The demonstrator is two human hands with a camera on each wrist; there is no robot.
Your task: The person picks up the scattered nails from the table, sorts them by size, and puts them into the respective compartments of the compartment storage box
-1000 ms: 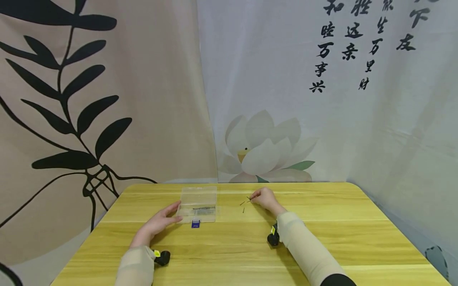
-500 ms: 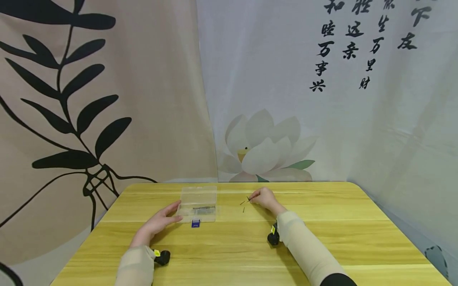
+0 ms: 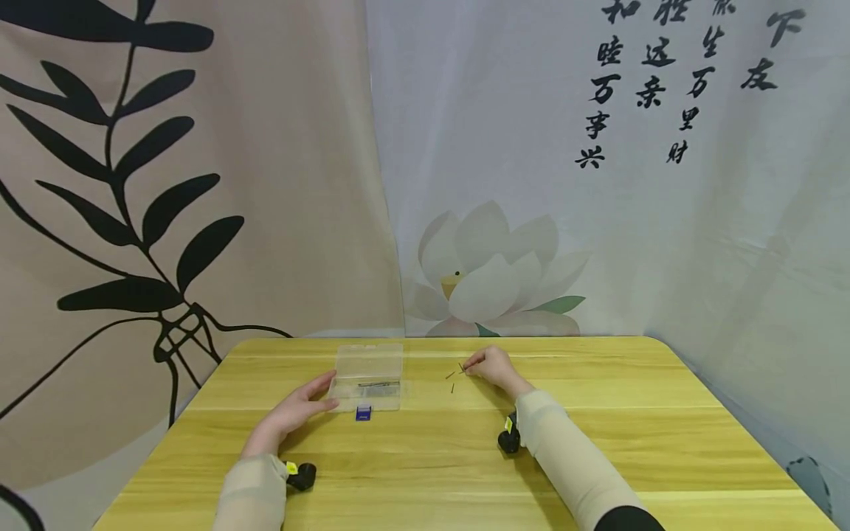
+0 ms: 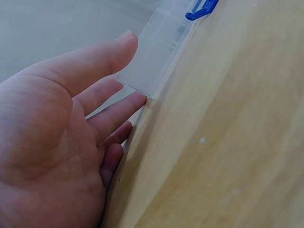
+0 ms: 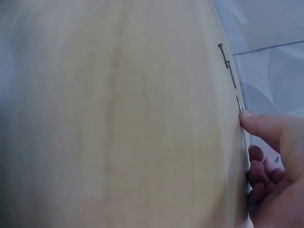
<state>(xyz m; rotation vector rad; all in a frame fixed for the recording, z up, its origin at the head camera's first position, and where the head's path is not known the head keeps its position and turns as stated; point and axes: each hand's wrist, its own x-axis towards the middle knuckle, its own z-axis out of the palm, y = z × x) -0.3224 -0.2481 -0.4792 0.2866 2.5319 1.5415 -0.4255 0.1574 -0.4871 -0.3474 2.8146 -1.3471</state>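
A clear plastic box (image 3: 367,361) lies with its lid raised at the back of the table. Slim dark pieces (image 3: 378,384) rest inside it, and a blue latch (image 3: 363,414) sticks out at its front. My left hand (image 3: 292,413) touches the box's left end with fairly straight fingers, its thumb (image 4: 104,59) toward the front. To the box's right, my right hand (image 3: 491,366) pinches a nail (image 5: 239,103) low over the tabletop; the far part of that nail is hidden by the thumb. Loose nails (image 5: 231,73) lie just beyond the fingertips.
The wooden table (image 3: 412,472) reaches back to a printed cloth (image 3: 299,184) hanging behind it. Black wrist cameras (image 3: 302,478) are worn below both hands.
Both hands and the box stay where they were. The right fingers shift only very slightly at the nails, and the head view tilts a little.
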